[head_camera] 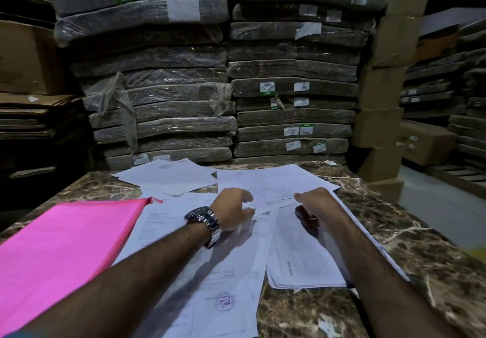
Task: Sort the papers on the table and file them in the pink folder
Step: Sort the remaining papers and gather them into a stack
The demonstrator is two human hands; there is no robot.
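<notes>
Several white printed papers [168, 177] lie scattered and overlapping across a brown marble table [410, 232]. A pink folder [65, 245] lies closed at the near left, partly over the table's edge. My left hand [231, 211], with a metal watch on the wrist, reaches over the middle sheets with its fingers curled down onto a paper's edge [273, 203]. My right hand [315, 200] is beside it, fingers curled at the same sheet's edge. A neat stack of sheets [297, 264] lies under my right forearm. A stamped sheet [226, 301] lies near the front.
Behind the table rise two tall stacks of plastic-wrapped flat bundles [163, 116] with white labels. Cardboard boxes [381, 127] stand at the right, flattened cartons [31, 116] at the left. A grey floor aisle [441, 206] opens to the right of the table.
</notes>
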